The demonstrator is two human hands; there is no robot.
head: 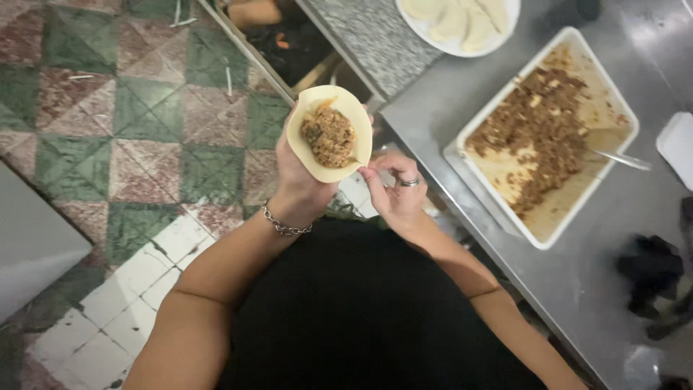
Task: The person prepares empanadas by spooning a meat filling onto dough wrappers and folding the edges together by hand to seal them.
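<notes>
a round disc of pale dough (339,170) is cradled in the left hand (299,180), which is cupped beneath it with the fingers curled up along its left edge, so that the dough is held open like a shallow bowl. a mound of brown minced filling (330,136) is heaped in the middle of the disc, flecked with bits of orange. the dough is held up in the air, left of the steel counter (577,282) and above the tiled floor (144,123).

the right hand (395,191) is placed just right of and near to the disc; its thumb and forefinger are drawn almost together at the near right rim of the dough, which is touched or lightly pinched there, while the other fingers are loosely bent. a ring is worn on one of those fingers, and a chain bracelet (285,225) is seen on the left wrist.

on the counter to the right, a white rectangular tray (613,94) is set at an angle, partly filled with the same brown filling, and a spoon (610,148) is laid in its right side with the handle pointing right. at the far edge, a white plate (505,32) of folded dough pieces is partly seen. a dark cloth (650,271) is lying on the counter at the near right.
</notes>
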